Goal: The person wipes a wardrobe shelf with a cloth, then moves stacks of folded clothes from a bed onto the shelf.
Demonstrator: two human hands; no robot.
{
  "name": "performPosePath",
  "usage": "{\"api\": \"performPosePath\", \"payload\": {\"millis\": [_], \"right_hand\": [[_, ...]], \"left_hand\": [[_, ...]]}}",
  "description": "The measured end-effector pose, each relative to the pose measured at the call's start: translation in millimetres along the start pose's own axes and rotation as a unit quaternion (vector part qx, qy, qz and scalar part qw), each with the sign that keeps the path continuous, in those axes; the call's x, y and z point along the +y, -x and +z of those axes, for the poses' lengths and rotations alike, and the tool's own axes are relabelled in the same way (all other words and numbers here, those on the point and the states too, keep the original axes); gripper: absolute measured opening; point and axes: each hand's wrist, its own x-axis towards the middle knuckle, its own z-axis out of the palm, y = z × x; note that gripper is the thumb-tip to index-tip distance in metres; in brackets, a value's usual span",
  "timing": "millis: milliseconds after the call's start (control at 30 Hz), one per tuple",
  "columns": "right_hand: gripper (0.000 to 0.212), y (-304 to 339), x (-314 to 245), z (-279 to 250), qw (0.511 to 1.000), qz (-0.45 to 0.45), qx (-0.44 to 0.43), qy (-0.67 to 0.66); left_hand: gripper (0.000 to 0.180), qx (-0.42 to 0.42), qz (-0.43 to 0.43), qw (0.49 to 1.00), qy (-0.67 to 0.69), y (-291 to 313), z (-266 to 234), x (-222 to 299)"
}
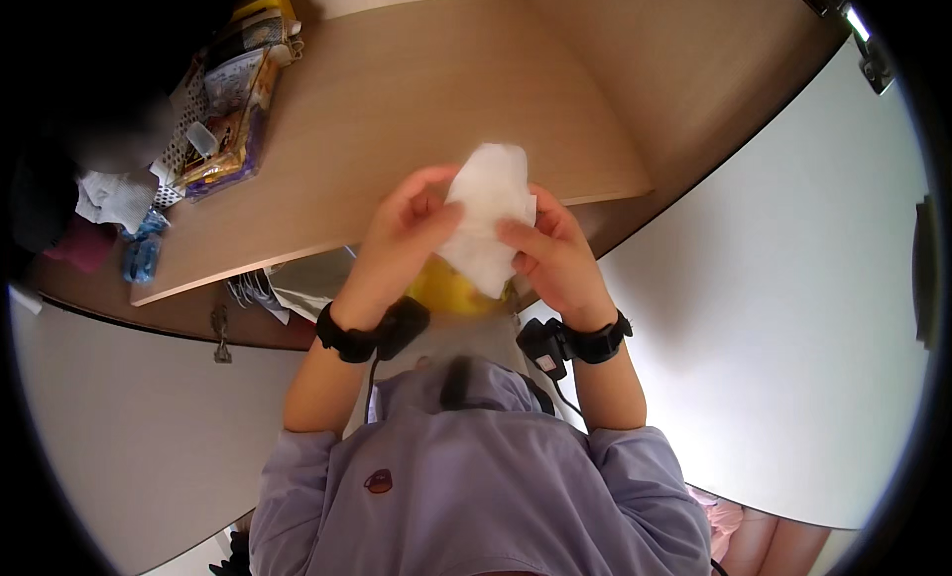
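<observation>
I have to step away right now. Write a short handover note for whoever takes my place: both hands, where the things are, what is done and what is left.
Left hand: pinches the left edge of the white tissue, raised in front of the chest.
Right hand: pinches its right edge.
Yellow object: just beneath the tissue, between the wrists; mostly hidden, kind unclear.
Wooden tabletop: a pile of packets at its far left edge, crumpled white paper beside it.
Done: tissue held up, partly unfolded.
Left: cannot tell from this view; yellow object apparently not yet touched by either hand.
</observation>
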Motion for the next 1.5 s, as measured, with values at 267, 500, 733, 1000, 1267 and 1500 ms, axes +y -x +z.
{"api": "performPosePath", "payload": {"millis": [267,500,733,1000,1267,1500], "right_hand": [[0.019,-7,0,11,0.995,-0.083,-0.021,0.061],[0.023,-33,13,37,0.89,-0.203,0.047,0.407],[0.033,-48,52,52,0.607,-0.358,0.086,0.705],[0.037,-26,26,-5,0.569,-0.242,0.236,0.749],[0.034,-16,9,-43,0.527,-0.184,0.317,0.767],[0.03,-30,27,1,0.56,-0.218,0.216,0.769]], "left_hand": [[0.018,-0.035,-0.004,0.999,-0.007,3,-27,-1],[0.026,0.079,0.206,0.89,-0.398,8,-37,13],[0.028,0.048,0.212,0.804,-0.554,7,-51,7],[0.03,-0.168,0.212,0.801,-0.535,-40,19,-9],[0.02,-0.081,0.342,0.771,-0.53,-64,65,-53],[0.028,-0.115,0.224,0.83,-0.498,-34,13,-24]]}}
